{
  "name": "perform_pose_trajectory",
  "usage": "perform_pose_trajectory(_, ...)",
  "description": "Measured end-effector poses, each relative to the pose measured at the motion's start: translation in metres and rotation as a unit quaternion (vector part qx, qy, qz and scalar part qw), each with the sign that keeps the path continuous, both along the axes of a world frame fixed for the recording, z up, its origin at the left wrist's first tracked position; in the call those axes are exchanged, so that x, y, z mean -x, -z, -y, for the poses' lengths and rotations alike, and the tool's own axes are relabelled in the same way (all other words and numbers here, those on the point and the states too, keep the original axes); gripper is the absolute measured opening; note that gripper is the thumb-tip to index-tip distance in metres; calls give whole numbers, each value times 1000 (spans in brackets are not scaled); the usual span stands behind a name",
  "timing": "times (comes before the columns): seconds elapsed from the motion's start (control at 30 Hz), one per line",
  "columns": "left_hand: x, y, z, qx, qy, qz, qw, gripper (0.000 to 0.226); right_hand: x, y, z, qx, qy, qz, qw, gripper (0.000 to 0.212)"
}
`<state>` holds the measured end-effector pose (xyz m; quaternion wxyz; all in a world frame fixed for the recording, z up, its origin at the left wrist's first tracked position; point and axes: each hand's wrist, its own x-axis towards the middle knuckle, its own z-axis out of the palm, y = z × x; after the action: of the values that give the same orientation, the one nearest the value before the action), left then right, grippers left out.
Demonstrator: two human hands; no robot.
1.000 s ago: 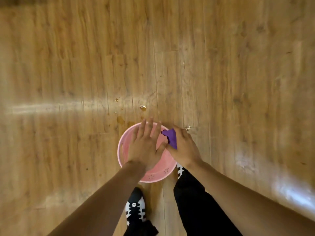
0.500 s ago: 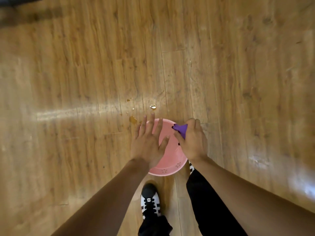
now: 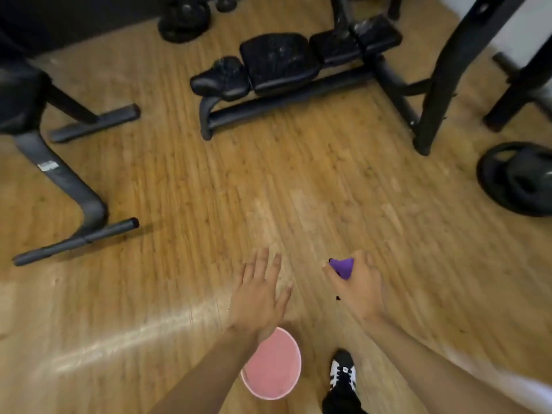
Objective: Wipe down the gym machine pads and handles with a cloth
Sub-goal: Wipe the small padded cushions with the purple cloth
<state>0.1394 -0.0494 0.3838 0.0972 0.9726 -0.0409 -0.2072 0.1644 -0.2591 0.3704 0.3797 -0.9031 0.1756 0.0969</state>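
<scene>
My right hand [image 3: 360, 289] is closed around a small purple cloth [image 3: 342, 266], whose tip sticks out above the thumb. Beside it my left hand [image 3: 260, 291] hangs flat with its fingers spread and holds nothing. Both hands hover over bare wooden floor. A pink bucket [image 3: 273, 364] stands on the floor below my left wrist. Ahead lies a low black gym bench with worn, cracked pads [image 3: 279, 62] on a dark tube frame [image 3: 286, 98].
A grey bench frame [image 3: 62, 186] with floor bars stands at the left. Black upright posts [image 3: 448, 70] rise at the right, and a black weight plate [image 3: 518, 177] lies on the floor near them. Dumbbells [image 3: 183, 20] sit at the back. My shoe [image 3: 343, 373] is beside the bucket.
The view has lifted from the floor to the gym machines. Both hands have left the pink bucket and risen forward; the right hand still grips the purple cloth.
</scene>
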Motion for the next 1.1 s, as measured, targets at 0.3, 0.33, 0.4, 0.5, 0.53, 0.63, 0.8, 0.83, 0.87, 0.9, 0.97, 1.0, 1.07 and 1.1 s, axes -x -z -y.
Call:
perform_pose_trajectory(0.3, -151, -184, 102, 53, 25, 175, 983, 83, -143, -203, 85, 65, 32, 185, 980, 49)
perform_pose_trajectory(0.33, -165, -195, 106, 54, 29, 186, 981, 82, -160, -216, 89, 79, 28, 195, 977, 50)
perform_pose_trajectory(0.4, -197, -212, 109, 53, 38, 201, 977, 80, -194, -236, 95, 105, 29, 200, 974, 49)
perform_pose_trajectory(0.5, -252, -228, 104, 35, 39, 214, 976, 73, -245, -251, 99, 122, 32, 214, 969, 49)
perform_pose_trajectory(0.53, -272, -231, 102, 30, 36, 217, 975, 71, -261, -254, 99, 126, 31, 216, 968, 49)
perform_pose_trajectory(0.63, -342, -235, 95, 33, 27, 222, 974, 69, -318, -250, 96, 132, 26, 212, 968, 49)
perform_pose_trajectory(0.8, -487, -221, 86, 30, 52, 214, 975, 69, -448, -234, 79, 120, 40, 191, 973, 47)
perform_pose_trajectory(0.83, -518, -218, 84, 31, 55, 205, 977, 70, -476, -229, 76, 118, 45, 178, 976, 47)
perform_pose_trajectory(0.87, -547, -214, 82, 29, 61, 197, 978, 70, -502, -224, 73, 117, 52, 167, 978, 48)
perform_pose_trajectory(0.9, -575, -211, 81, 22, 71, 192, 978, 70, -528, -220, 71, 113, 61, 158, 979, 50)
perform_pose_trajectory(0.97, -627, -207, 83, 5, 98, 180, 979, 70, -574, -214, 69, 100, 90, 135, 982, 51)
perform_pose_trajectory(1.0, -651, -206, 85, 4, 108, 173, 979, 70, -593, -211, 69, 98, 103, 123, 982, 51)
perform_pose_trajectory(1.07, -694, -206, 90, 0, 124, 157, 980, 69, -627, -206, 72, 94, 120, 105, 983, 51)
perform_pose_trajectory(1.1, -716, -206, 95, 0, 132, 153, 979, 69, -644, -204, 76, 94, 126, 102, 982, 51)
